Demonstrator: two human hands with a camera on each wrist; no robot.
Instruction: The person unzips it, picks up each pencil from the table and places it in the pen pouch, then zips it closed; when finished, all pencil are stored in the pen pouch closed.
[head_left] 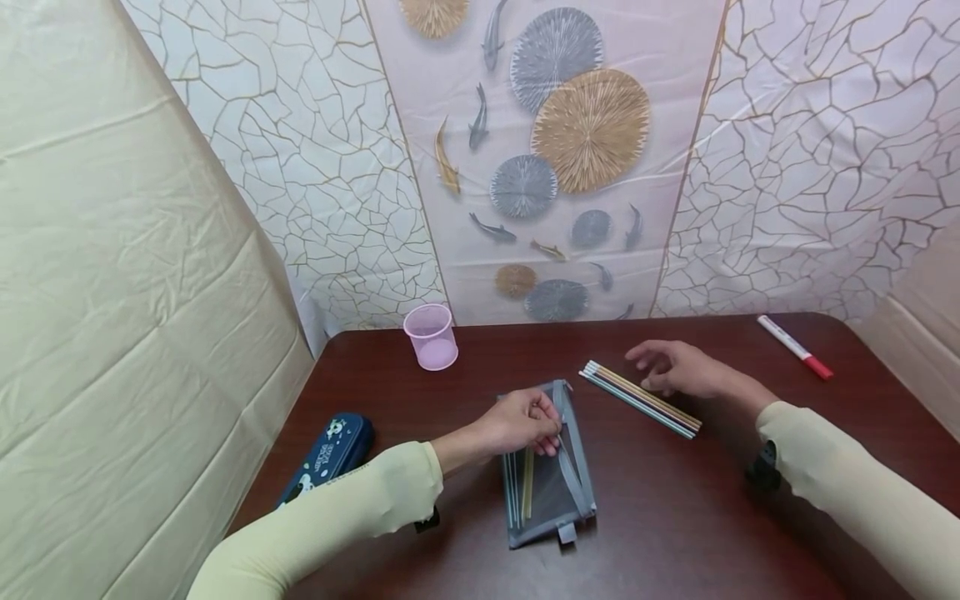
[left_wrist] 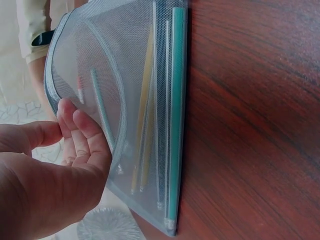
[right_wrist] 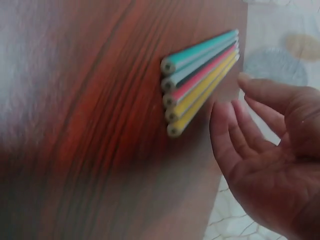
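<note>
A grey mesh zip pouch (head_left: 555,492) lies on the table, its zipper side gaping. My left hand (head_left: 517,425) pinches the pouch's opening edge between thumb and fingers. Through the mesh in the left wrist view I see several pencils, among them a teal pencil (left_wrist: 177,100) along the side and yellow ones beside it. To the right of the pouch, more pencils (head_left: 637,398) lie side by side in a row: teal, pale, red-and-black and yellow in the right wrist view. Over their far side hovers my right hand (head_left: 682,368), fingers loosely bent, apart from the pencils and holding nothing.
A pink mesh cup (head_left: 432,337) stands at the back left of the dark wooden table (head_left: 465,533). Near the left edge lies a blue pencil case (head_left: 333,450), partly behind my left sleeve. A white marker with a red cap (head_left: 795,346) rests at the back right.
</note>
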